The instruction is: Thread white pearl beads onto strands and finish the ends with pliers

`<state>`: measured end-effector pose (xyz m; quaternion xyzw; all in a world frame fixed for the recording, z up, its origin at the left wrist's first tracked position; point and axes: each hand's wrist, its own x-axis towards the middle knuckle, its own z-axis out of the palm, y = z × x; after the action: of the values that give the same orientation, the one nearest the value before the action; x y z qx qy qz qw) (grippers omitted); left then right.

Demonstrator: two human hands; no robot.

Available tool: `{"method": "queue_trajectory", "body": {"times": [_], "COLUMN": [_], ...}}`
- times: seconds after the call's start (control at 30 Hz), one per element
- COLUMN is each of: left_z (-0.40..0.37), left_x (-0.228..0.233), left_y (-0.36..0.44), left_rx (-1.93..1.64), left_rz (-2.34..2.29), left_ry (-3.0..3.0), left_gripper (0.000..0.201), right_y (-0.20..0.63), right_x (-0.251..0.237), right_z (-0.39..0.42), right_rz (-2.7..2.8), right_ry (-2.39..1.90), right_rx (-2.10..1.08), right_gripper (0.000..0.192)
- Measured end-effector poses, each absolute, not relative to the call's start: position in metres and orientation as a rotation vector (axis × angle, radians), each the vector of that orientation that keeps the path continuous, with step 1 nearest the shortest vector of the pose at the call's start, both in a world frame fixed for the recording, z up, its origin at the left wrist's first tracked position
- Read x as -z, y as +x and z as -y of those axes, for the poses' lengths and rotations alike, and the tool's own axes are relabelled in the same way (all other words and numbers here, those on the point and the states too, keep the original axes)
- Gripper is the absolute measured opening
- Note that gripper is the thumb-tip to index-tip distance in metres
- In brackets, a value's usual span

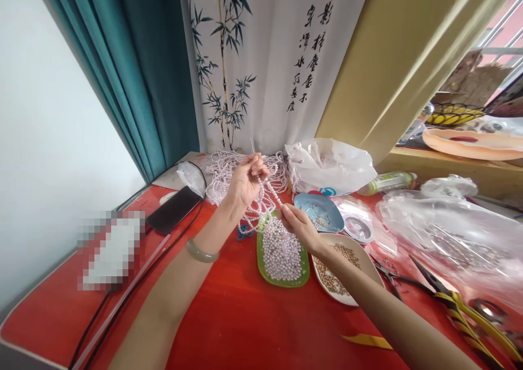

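Observation:
My left hand (pixel 247 178) is raised above the table, fingers pinched on a strand of white pearl beads (pixel 267 191) that hangs down toward a green dish (pixel 303 276) heaped with loose pearls. My right hand (pixel 299 225) hovers over the dish's far right edge, fingers closed on the lower part of the same strand. A pile of pearl strands (pixel 223 171) lies behind my left hand. A jade bangle (pixel 200 252) sits on my left wrist.
A white dish of gold beads (pixel 370 269), a blue dish (pixel 322 209), plastic bags (pixel 333 165), pliers (pixel 386 274) and yellow-black scissors (pixel 461 310) crowd the right. A phone (pixel 174 209) with cables lies left on the red table (pixel 245 321).

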<state>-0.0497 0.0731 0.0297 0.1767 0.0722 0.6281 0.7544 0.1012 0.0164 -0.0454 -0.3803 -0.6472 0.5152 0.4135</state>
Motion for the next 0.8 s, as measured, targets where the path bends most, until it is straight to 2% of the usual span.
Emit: {"method": "queue_trajectory", "body": {"times": [0.27, 0.47, 0.57, 0.8], "left_z": [-0.083, -0.089, -0.091, -0.087], "left_x": [-0.039, -0.048, -0.049, -0.041], "left_y": [-0.073, -0.099, -0.108, -0.087], "left_rx": [-1.519, -1.638, -1.664, -1.558], "left_rz": [-0.157, -0.145, -0.12, -0.054], "left_ry": [0.3, 0.294, 0.29, 0.313], "left_gripper": [0.028, 0.028, 0.029, 0.029], "right_y": [0.107, 0.106, 0.106, 0.104], "right_x": [0.06, 0.062, 0.061, 0.055], "right_z": [-0.011, -0.014, -0.014, -0.004], "right_rz": [1.507, 1.565, 1.707, 2.235], "right_ry": [-0.972, -1.028, -1.104, -1.366], "right_rx": [-1.401, -1.366, -1.207, -0.601], "right_gripper": [0.04, 0.042, 0.042, 0.031]}}
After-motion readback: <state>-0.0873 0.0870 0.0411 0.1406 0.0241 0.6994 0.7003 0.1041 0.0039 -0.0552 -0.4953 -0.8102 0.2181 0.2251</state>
